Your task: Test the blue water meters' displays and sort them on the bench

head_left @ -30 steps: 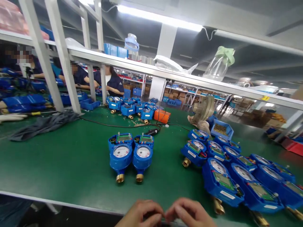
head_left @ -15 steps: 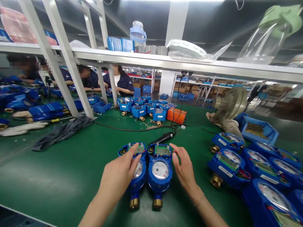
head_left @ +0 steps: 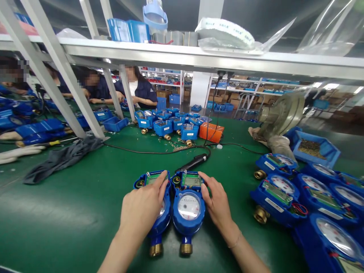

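Two blue water meters stand side by side in front of me, their brass threaded ends toward me. On the right water meter (head_left: 189, 212), the round dial and a small lit display (head_left: 192, 181) on a green circuit board show plainly. My left hand (head_left: 145, 203) lies over the left water meter (head_left: 159, 227), covering most of its dial, with fingertips at its circuit board. My right hand (head_left: 217, 199) has its fingers apart, thumb and index finger at the right edge of the right meter's display housing. Neither hand is wrapped around a meter. Behind them lies a black corded screwdriver-like tool (head_left: 193, 163).
More blue meters (head_left: 278, 193) crowd the right side, near a blue bin of small brass parts (head_left: 311, 148) and a fan-like machine (head_left: 281, 113). Farther back are meters (head_left: 163, 129), loose screws and an orange box (head_left: 211, 132). A grey cloth (head_left: 62, 157) lies left. A shelf (head_left: 182, 55) crosses above; co-workers sit beyond.
My right hand has closed in on the right meter, and my left fingertips have come down onto the left one. The right display now shows digits. The view has tilted down slightly.
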Motion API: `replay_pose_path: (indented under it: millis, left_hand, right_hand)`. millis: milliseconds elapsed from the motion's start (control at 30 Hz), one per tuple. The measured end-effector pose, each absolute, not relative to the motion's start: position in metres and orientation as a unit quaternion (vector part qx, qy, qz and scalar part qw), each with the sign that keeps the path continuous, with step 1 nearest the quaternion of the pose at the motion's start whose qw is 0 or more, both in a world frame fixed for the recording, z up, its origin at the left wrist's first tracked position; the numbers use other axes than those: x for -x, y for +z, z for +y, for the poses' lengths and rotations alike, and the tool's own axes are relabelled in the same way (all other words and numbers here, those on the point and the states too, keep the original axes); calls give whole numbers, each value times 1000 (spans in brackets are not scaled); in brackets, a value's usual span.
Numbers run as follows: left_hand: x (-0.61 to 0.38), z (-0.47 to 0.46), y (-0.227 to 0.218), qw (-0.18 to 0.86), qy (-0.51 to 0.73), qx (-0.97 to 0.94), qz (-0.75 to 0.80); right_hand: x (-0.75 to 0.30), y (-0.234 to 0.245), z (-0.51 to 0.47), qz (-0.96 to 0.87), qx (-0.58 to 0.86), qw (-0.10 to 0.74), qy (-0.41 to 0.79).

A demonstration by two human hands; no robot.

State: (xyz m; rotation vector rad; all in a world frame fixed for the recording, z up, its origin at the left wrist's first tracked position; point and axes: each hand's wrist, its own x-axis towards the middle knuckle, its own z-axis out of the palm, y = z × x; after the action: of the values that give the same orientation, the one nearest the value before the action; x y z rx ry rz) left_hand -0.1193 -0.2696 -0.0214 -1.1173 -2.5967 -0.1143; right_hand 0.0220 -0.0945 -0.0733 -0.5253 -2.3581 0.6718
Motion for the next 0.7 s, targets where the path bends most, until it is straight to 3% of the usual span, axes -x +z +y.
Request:
replay_pose_path:
  millis: [700]
  left_hand:
    - [111, -267, -13, 162, -36, 367, -915]
  right_hand:
    - [-27, -85, -89, -923, 189, 306, 139]
